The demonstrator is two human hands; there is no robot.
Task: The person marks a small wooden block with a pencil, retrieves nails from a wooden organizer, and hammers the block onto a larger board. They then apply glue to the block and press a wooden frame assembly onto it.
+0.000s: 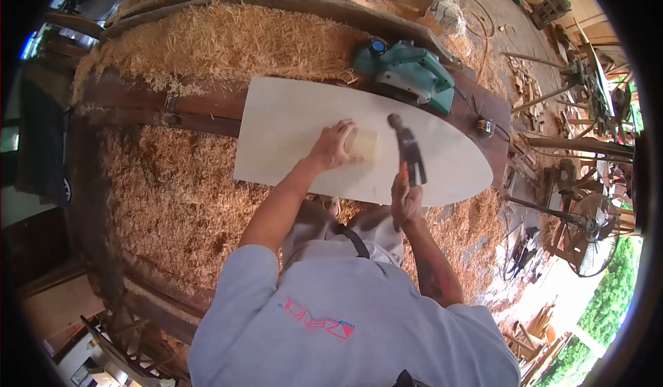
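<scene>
The pale board (290,131) lies bare left of the wooden block (364,145), open for a hand. At its far edge the electric planer (409,74) blocks the way; wood shavings (207,48) heap around.

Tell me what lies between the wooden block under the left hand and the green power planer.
Only bare pale board lies between the wooden block under the left hand and the green power planer; the head view shows nothing resting on that stretch.
</scene>
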